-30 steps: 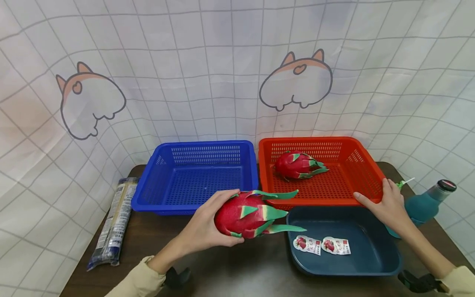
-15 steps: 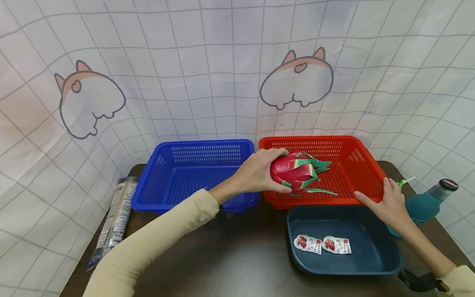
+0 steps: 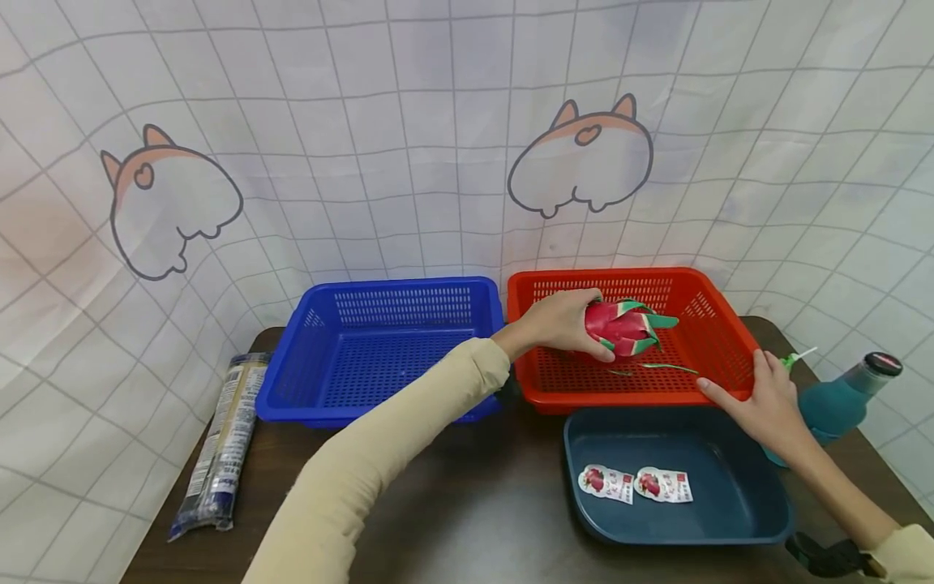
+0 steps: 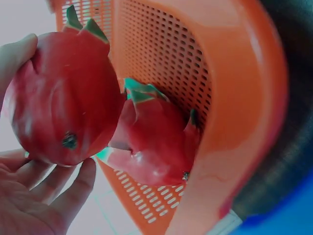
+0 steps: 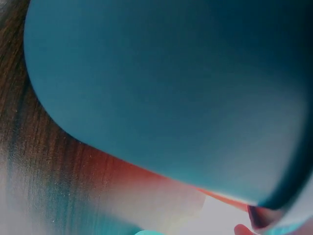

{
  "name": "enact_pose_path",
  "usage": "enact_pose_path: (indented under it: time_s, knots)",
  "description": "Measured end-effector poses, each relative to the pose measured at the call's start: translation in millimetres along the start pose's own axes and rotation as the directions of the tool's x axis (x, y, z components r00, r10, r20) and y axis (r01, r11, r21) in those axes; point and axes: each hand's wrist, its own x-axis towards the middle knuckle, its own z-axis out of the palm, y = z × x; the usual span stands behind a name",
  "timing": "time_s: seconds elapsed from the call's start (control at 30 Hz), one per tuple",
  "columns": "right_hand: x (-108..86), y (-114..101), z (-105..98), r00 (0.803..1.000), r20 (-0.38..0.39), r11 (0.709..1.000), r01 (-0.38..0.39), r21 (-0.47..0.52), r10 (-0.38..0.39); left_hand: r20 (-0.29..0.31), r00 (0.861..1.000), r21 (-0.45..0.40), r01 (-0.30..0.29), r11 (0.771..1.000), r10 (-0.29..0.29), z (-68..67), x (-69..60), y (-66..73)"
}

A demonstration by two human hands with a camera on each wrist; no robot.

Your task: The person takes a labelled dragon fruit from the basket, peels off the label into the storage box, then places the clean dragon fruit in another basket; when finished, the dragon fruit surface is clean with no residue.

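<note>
My left hand (image 3: 565, 320) grips a red dragon fruit (image 3: 620, 328) with green leaf tips, held over the left half of the red perforated basket (image 3: 620, 397). In the left wrist view, the thumb and fingers spread around the rounded end of this fruit. Beside it, a second dragon fruit (image 4: 156, 142) lies in the basket against its side wall; in the head view the left hand and held fruit mostly hide it. My right hand (image 3: 766, 405) holds the red basket's front right corner, thumb along the front rim and fingers over the right side.
A blue perforated basket (image 3: 321, 414) stands left of the red one. In front lies a dark blue tray (image 3: 730, 495) bearing two fruit labels (image 3: 662, 485). A teal bottle (image 3: 835, 405) stands behind the right wrist. A long plastic-wrapped package (image 3: 226, 442) lies at the left table edge.
My left hand has carried the dragon fruit from in front of the baskets, rightward and away, over the red basket. The right hand has stayed at the basket corner.
</note>
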Motion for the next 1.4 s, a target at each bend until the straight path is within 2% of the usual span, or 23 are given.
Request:
enact_pose_path:
  time_s: [0.1,0.23,0.5,0.6,0.77,1.07,1.2,1.4]
  knots:
    - [-0.8,0.4,-1.2,1.0,0.004,1.0,-0.003,-0.006,0.003,0.052,0.998,0.02,0.017,1.0,-0.018,6.2,8.7,1.8]
    - [-0.7,0.2,-0.6,0.999,0.027,1.0,-0.017,-0.016,0.018,0.115,0.992,0.091,0.032,0.995,-0.043,10.5,15.5,5.3]
    - [0.0,-1.7,-0.2,1.0,0.016,1.0,-0.007,-0.023,0.008,0.157,0.986,0.185,0.027,0.982,-0.057,17.0,26.4,11.9]
    - [0.2,-2.5,-0.1,1.0,0.011,1.0,-0.002,-0.021,0.002,0.176,0.982,0.26,0.021,0.965,-0.069,19.1,29.1,15.7]
    - [-0.2,-3.1,0.2,1.0,0.002,1.0,0.007,-0.021,-0.007,0.202,0.973,0.386,0.029,0.922,-0.115,25.0,30.1,24.9]
    - [-1.4,-1.7,1.0,1.0,0.015,1.0,-0.009,-0.03,0.01,0.306,0.937,0.41,0.032,0.912,-0.17,39.1,23.6,34.0]
    - [-1.3,-1.0,0.8,1.0,0.016,0.999,-0.015,-0.036,0.016,0.317,0.931,0.412,0.034,0.911,-0.179,38.3,22.9,34.4]
    - [-1.0,-2.5,-1.8,1.0,0.014,1.0,0.003,-0.028,-0.002,0.353,0.916,0.373,0.048,0.927,-0.19,34.2,23.0,33.6]
